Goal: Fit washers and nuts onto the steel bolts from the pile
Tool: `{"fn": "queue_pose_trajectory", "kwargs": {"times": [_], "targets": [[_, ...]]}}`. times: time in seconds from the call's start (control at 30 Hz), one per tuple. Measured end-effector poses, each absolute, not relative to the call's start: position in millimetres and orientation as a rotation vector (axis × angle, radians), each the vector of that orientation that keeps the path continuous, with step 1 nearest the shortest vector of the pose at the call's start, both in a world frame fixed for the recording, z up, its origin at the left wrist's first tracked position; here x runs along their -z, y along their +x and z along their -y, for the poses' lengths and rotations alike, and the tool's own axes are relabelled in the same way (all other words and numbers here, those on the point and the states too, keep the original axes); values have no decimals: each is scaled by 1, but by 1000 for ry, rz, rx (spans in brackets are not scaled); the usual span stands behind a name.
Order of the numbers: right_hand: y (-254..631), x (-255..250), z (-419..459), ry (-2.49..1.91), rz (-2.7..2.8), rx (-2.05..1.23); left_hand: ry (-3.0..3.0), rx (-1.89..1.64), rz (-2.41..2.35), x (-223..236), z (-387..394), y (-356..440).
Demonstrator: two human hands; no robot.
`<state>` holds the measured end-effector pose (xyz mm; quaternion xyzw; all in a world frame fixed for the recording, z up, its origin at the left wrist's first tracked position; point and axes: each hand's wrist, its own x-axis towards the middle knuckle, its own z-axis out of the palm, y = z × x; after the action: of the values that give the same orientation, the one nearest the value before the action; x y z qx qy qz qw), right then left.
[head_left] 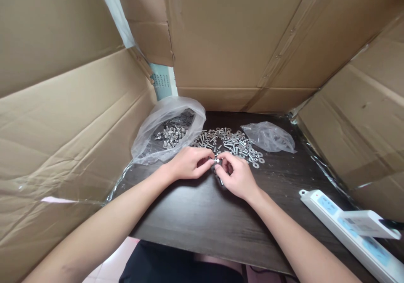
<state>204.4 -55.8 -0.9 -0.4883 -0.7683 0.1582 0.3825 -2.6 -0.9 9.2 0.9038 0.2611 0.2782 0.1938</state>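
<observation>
My left hand (193, 163) and my right hand (237, 174) meet over the near edge of a spread of metal hardware. Between their pinched fingertips is a small silvery bolt (216, 161), which seems to carry a washer or nut; the fingers partly cover it. Under my right fingers another small metal piece shows, too hidden to tell if it is held. Just beyond the hands lie loose bolts (232, 145), with flat washers (256, 165) and small nuts among them.
An open clear plastic bag (143, 142) with bolts (173, 136) inside stands at the left. A crumpled plastic bag (271, 136) lies at the right. A white power strip (334, 228) with a plugged-in adapter (368, 223) sits near the right edge. Cardboard walls (246, 35) surround the dark table (189, 215).
</observation>
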Motion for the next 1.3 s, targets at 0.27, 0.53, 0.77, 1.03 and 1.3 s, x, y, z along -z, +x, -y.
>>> {"fn": "queue_pose_trajectory", "kwargs": {"times": [0.27,0.53,0.77,1.03,1.3], "targets": [[205,3,55,-1264,1975,-440,2542,-775,-748,-9,0,-3],[204,2,55,-1288,2006,-462,2538,-783,-755,-8,0,-3],[205,2,55,-1283,1938,-449,2538,-781,-755,-8,0,-3],[204,3,55,-1282,1988,-479,2544,-795,-779,-7,-1,-3],[205,3,55,-1270,1928,-436,2549,-780,-771,-7,0,-2]]}}
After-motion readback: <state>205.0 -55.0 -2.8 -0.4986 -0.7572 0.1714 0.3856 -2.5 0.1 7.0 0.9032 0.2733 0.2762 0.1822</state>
